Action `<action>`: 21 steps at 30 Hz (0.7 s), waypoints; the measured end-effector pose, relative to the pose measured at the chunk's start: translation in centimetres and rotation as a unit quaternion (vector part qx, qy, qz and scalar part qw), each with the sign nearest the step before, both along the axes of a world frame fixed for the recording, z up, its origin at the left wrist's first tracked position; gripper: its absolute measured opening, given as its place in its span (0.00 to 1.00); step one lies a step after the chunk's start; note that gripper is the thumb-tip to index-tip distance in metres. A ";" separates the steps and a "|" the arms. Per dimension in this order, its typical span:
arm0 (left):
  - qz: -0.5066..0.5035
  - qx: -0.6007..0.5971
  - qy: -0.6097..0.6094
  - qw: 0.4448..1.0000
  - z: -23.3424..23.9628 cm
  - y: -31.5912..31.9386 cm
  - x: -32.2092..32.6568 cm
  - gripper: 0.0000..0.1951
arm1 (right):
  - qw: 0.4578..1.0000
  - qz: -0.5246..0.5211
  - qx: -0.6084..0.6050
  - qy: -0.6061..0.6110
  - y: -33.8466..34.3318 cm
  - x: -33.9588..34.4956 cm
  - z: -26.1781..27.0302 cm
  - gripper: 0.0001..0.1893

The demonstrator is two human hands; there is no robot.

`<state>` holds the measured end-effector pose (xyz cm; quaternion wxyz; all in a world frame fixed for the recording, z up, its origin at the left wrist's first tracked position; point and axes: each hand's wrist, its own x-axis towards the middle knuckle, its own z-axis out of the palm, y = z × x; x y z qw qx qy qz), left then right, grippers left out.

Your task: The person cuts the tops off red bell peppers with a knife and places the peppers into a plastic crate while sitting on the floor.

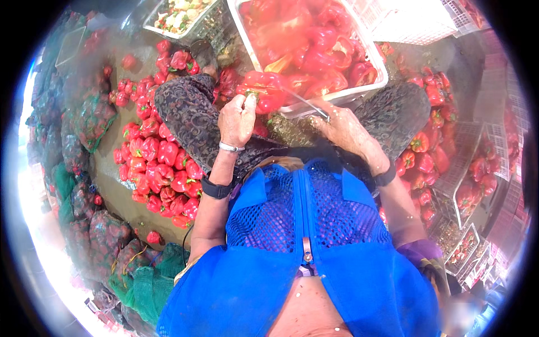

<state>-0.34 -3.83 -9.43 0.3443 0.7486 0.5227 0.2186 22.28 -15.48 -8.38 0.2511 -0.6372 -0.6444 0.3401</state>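
Note:
My left hand (238, 120) grips a red bell pepper (264, 90) by its green stem end, just over the near left corner of a white plastic crate (381, 67). In my right hand (343, 130) is a thin-bladed knife (306, 102), its blade pointing up and left towards the pepper. Whether the tip touches the pepper is hard to tell. Red peppers (320, 46), some cut open, fill the crate in front of me. A yellow-orange piece of pepper (278, 64) lies at its left side.
Whole red peppers (160, 168) are heaped on the floor to my left, with more peppers (425, 147) on my right. Filled mesh sacks (107, 231) line the left side. A crate of pale scraps (181, 17) stands at the upper left. Other plastic crates (457, 172) are at the right.

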 end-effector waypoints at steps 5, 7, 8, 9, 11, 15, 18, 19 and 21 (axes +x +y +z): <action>-0.038 0.056 0.074 0.995 4.3 -1.4 2.2 0.16 | 0.977 -0.109 0.153 -0.103 2.5 -0.8 -0.5 0.32; -0.084 0.062 0.082 0.991 4.8 -2.3 2.3 0.15 | 0.970 -0.128 0.179 -0.102 3.9 -1.4 -0.6 0.31; -0.092 0.079 0.085 0.989 5.2 -2.7 2.4 0.15 | 0.970 -0.135 0.182 -0.089 4.5 -1.7 -0.3 0.29; -0.099 0.095 0.090 0.986 5.6 -3.1 2.4 0.14 | 0.970 -0.144 0.182 -0.074 4.8 -2.0 0.1 0.27; -0.098 0.090 0.065 0.989 6.4 -3.3 2.4 0.14 | 0.971 -0.146 0.180 0.059 5.5 -1.5 0.0 0.18; -0.146 0.123 0.025 0.981 6.8 -4.1 1.8 0.12 | 0.966 -0.212 0.053 0.137 5.7 0.4 -0.2 0.11; -0.156 0.106 0.002 0.982 6.8 -4.2 0.9 0.11 | 0.944 -0.234 -0.047 0.226 5.5 0.6 1.0 0.11; -0.160 0.099 -0.006 0.982 6.8 -4.2 0.6 0.11 | 0.937 -0.241 -0.067 0.244 5.6 0.8 0.9 0.11; -0.177 0.108 0.014 0.978 7.1 -4.4 0.0 0.11 | 0.920 -0.258 -0.107 0.277 5.8 1.2 0.6 0.10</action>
